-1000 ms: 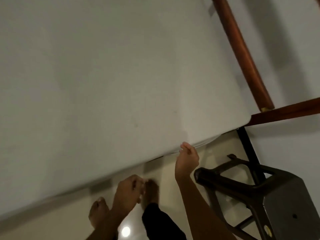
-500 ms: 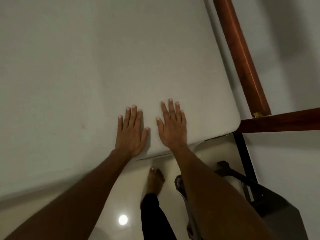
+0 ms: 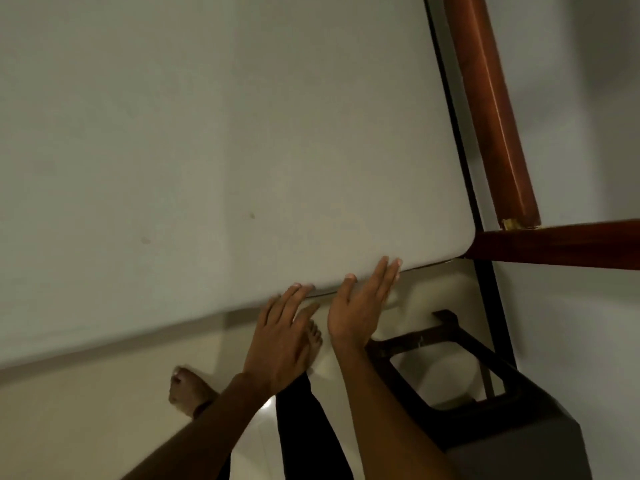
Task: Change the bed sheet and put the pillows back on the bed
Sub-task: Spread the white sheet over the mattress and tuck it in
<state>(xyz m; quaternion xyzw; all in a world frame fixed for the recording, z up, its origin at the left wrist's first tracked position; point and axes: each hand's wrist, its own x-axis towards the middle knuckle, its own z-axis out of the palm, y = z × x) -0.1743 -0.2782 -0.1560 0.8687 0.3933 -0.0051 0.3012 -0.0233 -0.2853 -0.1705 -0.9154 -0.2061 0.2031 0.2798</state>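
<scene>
A smooth white bed sheet [image 3: 242,150] covers the mattress and fills most of the view. Its rounded near corner lies beside the wooden bed frame [image 3: 491,109]. My left hand [image 3: 280,334] hovers at the mattress's near edge with straight fingers whose tips touch the sheet's side. My right hand [image 3: 360,306] is flat against the same edge close to the corner, fingers straight and pointing up along it. No pillows are in view.
A dark plastic stool [image 3: 485,410] stands on the pale tiled floor just right of my right arm, under the bed corner. A second brown rail [image 3: 561,244] runs off to the right. My bare feet [image 3: 190,393] stand close to the bed's side.
Both hands have slid back from flat on top of the sheet to the mattress's near edge. One second ago they were below the edge, fingers curled.
</scene>
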